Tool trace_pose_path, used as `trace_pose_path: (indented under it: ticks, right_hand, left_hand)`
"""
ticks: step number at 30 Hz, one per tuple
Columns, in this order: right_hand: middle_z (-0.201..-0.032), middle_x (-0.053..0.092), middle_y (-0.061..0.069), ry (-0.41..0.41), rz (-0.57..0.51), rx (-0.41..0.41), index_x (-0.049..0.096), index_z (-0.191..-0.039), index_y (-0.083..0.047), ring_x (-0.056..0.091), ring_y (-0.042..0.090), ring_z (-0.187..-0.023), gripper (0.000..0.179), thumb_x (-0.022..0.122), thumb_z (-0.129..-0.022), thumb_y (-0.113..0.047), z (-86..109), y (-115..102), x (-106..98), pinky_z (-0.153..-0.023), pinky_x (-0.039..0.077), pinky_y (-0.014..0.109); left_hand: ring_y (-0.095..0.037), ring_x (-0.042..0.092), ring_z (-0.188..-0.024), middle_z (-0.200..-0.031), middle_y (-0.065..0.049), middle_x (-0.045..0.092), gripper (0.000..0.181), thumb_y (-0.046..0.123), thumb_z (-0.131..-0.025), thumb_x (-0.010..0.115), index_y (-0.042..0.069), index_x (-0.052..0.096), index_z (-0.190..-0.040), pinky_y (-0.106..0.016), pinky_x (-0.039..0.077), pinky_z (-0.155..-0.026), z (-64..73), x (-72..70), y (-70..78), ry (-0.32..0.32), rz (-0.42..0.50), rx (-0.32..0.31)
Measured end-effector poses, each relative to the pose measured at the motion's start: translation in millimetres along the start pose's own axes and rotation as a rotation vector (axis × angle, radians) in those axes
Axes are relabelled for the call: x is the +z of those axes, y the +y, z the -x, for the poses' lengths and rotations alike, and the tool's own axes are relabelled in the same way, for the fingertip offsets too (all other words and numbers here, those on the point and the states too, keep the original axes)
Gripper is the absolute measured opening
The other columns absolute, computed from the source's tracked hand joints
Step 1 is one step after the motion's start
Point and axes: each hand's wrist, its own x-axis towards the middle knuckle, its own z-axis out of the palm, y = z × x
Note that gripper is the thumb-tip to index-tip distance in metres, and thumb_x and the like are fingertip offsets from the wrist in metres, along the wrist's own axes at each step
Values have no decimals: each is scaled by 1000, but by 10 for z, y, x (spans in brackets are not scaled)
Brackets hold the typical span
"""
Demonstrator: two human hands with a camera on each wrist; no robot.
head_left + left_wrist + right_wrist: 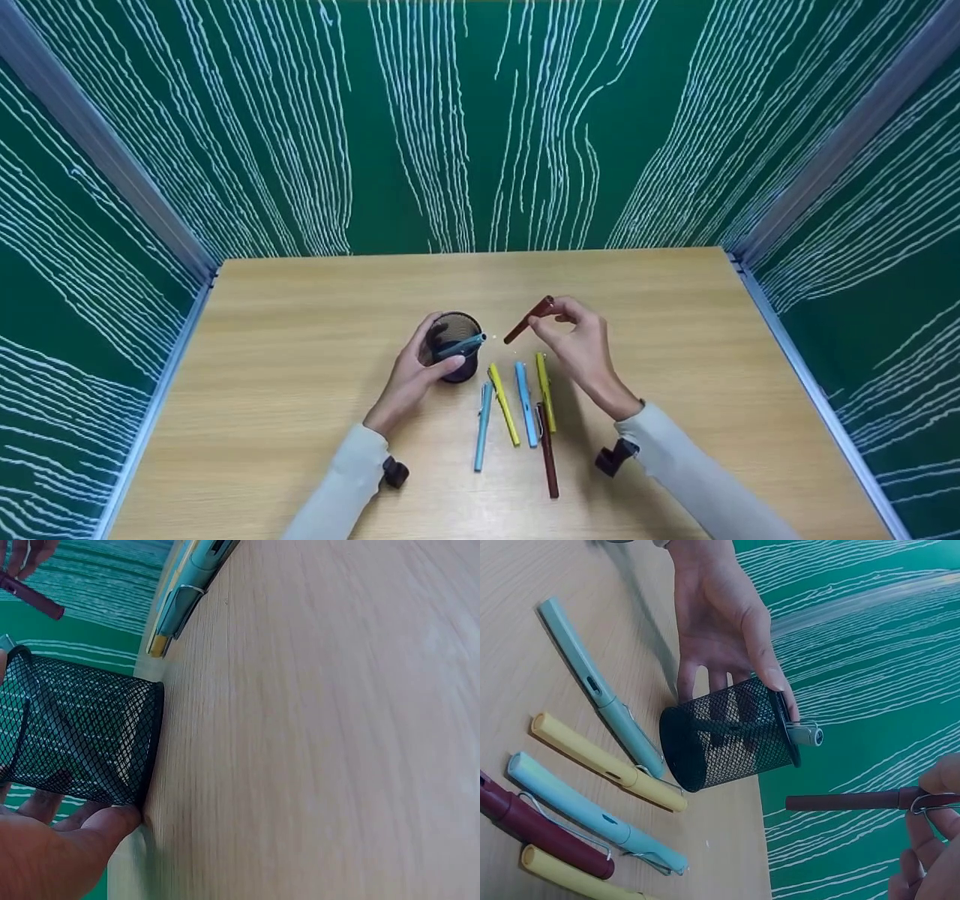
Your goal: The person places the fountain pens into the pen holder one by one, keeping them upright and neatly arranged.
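My left hand (409,375) holds a black mesh pen cup (731,736) by its side, fingers spread around the wall and thumb near the rim. One blue-green pen (461,346) leans inside the cup, its end jutting past the rim. To the right of the cup, my right hand (581,346) pinches a dark red pen (840,802) near its clip end. That pen slants above the table, its free end pointing toward the cup, apart from it.
Several pens lie on the wooden table (300,405) between the arms: a blue-green pen (482,429), a yellow pen (505,407), a light blue pen (526,406), another yellow pen (546,390) and another dark red pen (550,465). Green panels (480,135) with white lines surround the table.
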Motion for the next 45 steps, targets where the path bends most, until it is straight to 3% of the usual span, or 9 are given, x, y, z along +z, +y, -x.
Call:
trace_pose_path:
  ticks: [7, 14, 19, 24, 32, 45]
  right_hand:
    - [-108, 78, 8, -5, -2, -12, 80, -108, -7, 66, 27, -109, 10, 83, -98, -8, -62, -56, 35, -105, 49, 49]
    - [-110, 77, 9, -4, -13, 1, 79, -109, -6, 66, 38, -113, 10, 82, -99, -10, -115, -98, 82, -108, 49, 54]
    - [-108, 77, 8, 1, -27, -26, 80, -107, -7, 67, 34, -110, 9, 82, -99, -11, -164, -122, 106, -105, 50, 48]
    - [-106, 78, 8, -1, -50, -39, 81, -106, -7, 67, 40, -110, 8, 83, -98, -10, -189, -124, 127, -103, 50, 48]
    - [-104, 78, 7, -7, -67, -24, 80, -105, -7, 67, 26, -106, 9, 84, -98, -11, -186, -161, 203, -104, 51, 49]
    - [-108, 78, 4, -60, -46, -28, 81, -105, -10, 69, 33, -110, 7, 83, -98, -13, -164, -179, 382, -105, 51, 49]
  left_hand:
    - [-31, 40, -160, -173, -8, 44, 94, 23, -97, 88, 18, 34, -174, -51, 26, -134, 1, -10, 4, 3, -19, 0]
    - [-30, 36, -162, -175, -7, 41, 94, 29, -96, 88, 22, 34, -174, -50, 24, -134, 0, -10, -7, 6, -47, -14]
    - [-31, 40, -160, -173, -9, 43, 92, 22, -97, 87, 18, 35, -173, -50, 26, -133, -5, -7, -22, 0, -7, 4]
    - [-32, 42, -158, -171, -11, 46, 90, 19, -97, 86, 16, 36, -172, -52, 27, -133, -17, -3, -26, -12, 9, 23]
    - [-31, 38, -161, -173, -9, 43, 92, 22, -97, 87, 19, 36, -173, -51, 23, -134, -9, 2, -2, -5, -4, 1]
    - [-33, 42, -158, -171, -8, 45, 89, 23, -97, 87, 23, 38, -172, -54, 26, -133, 0, -1, -6, -9, -1, 13]
